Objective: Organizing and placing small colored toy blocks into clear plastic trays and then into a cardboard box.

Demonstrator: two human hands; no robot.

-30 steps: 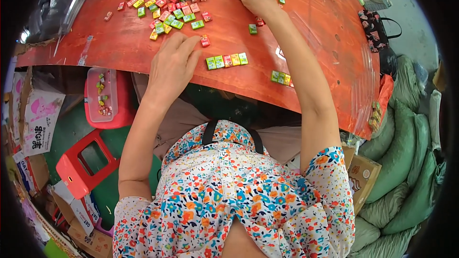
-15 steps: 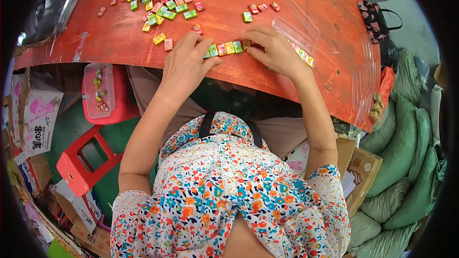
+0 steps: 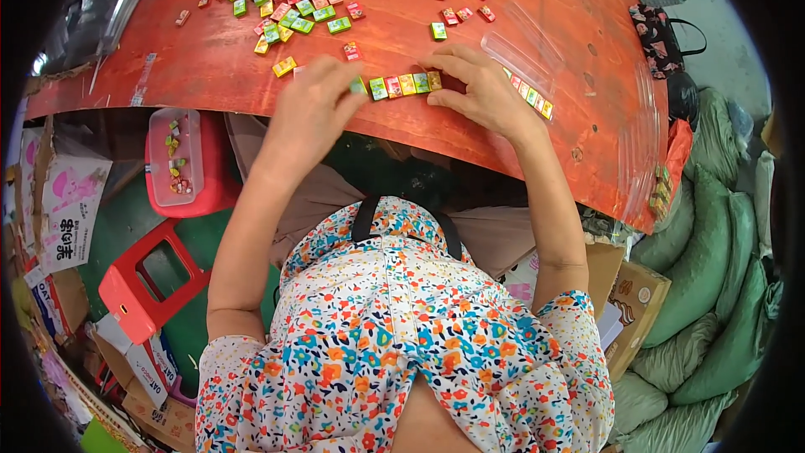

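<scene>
A short row of small colourful boxes (image 3: 407, 84), green, red and yellow, stands near the table's front edge. My left hand (image 3: 312, 109) pinches a small green box (image 3: 358, 85) between thumb and fingers, just left of the row and apart from it. My right hand (image 3: 482, 91) curves around the row's right end. Its thumb lies on the near side and its fingers on the far side, spread apart, with the end box between them. Whether they touch that box I cannot tell. Beyond my left hand lie a yellow box (image 3: 285, 66) and a red box (image 3: 351, 51).
Many loose small boxes (image 3: 314, 4) are heaped on the red table (image 3: 570, 59). Right of my right hand, another row of boxes (image 3: 530, 95) lies by clear plastic trays (image 3: 524, 46). A plastic tub (image 3: 173, 155) sits on a red stool at left; green sacks (image 3: 696, 235) fill the right.
My left hand has drawn left, away from the row, with a green box in its fingers. The thumb and fingers of my right hand have spread, uncovering the row's end box.
</scene>
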